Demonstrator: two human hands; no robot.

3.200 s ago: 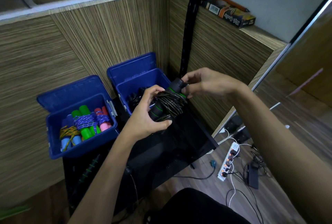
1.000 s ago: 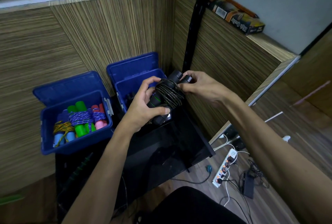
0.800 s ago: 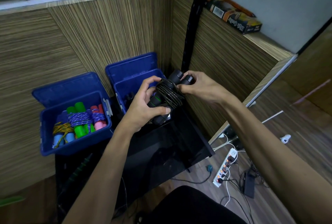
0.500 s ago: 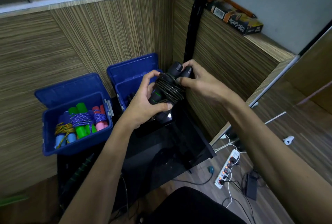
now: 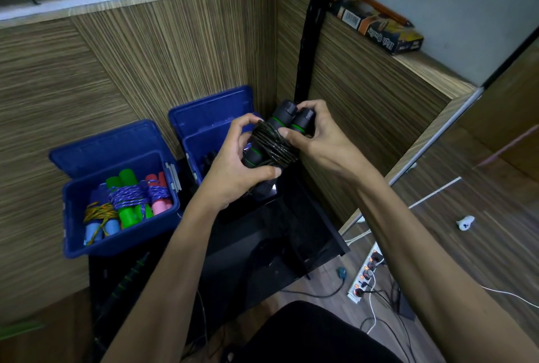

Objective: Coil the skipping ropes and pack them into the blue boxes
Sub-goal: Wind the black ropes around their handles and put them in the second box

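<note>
A black skipping rope (image 5: 272,145) with green-ringed handles is held above the black table, its cord wound tightly around both handles. My left hand (image 5: 233,171) grips the lower part of the bundle from the left. My right hand (image 5: 316,138) grips the upper handles, thumb pressed on the coil. Two open blue boxes stand behind. The left blue box (image 5: 73,234) holds coiled ropes with green, pink and light-blue handles (image 5: 128,202). The right blue box (image 5: 194,147) holds dark handles, mostly hidden by my left hand.
The black table (image 5: 262,249) sits in a corner of wood-grain walls. A black pole (image 5: 312,27) rises behind the bundle. A power strip (image 5: 366,273) and cables lie on the floor at right. A printed carton (image 5: 379,30) rests on the ledge.
The bundle has risen a little and its handles have tilted more upright. My right thumb has come down onto the coil. The boxes have not moved.
</note>
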